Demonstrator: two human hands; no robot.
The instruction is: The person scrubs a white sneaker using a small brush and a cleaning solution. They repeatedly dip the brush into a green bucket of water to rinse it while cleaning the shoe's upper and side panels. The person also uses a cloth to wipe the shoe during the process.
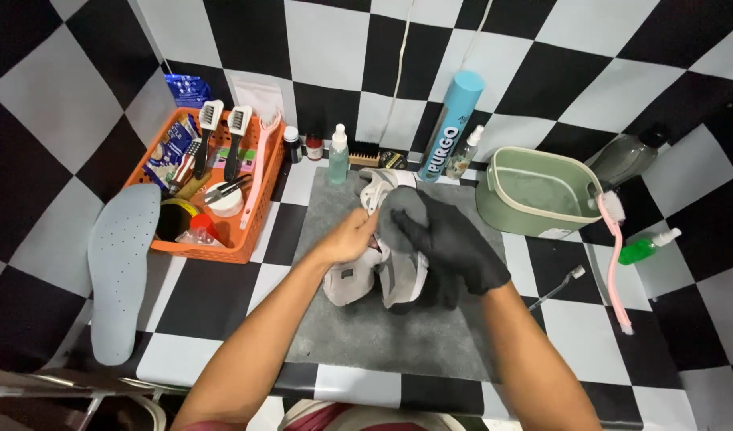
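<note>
While the grey-and-white sneaker is resting on the grey mat, I am steadying it with my bare left hand, fingers curled on its upper, so my gloved right hand, clenched around a grey cloth, is rubbing firmly.

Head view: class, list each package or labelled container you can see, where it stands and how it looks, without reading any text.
Spray can: tall blue cylinder, leaning on back wall.
Foil packets: blue, behind orange basket.
Dropper bottle: pale green, at mat's back edge.
Squeeze bottle: green, lying far right.
</note>
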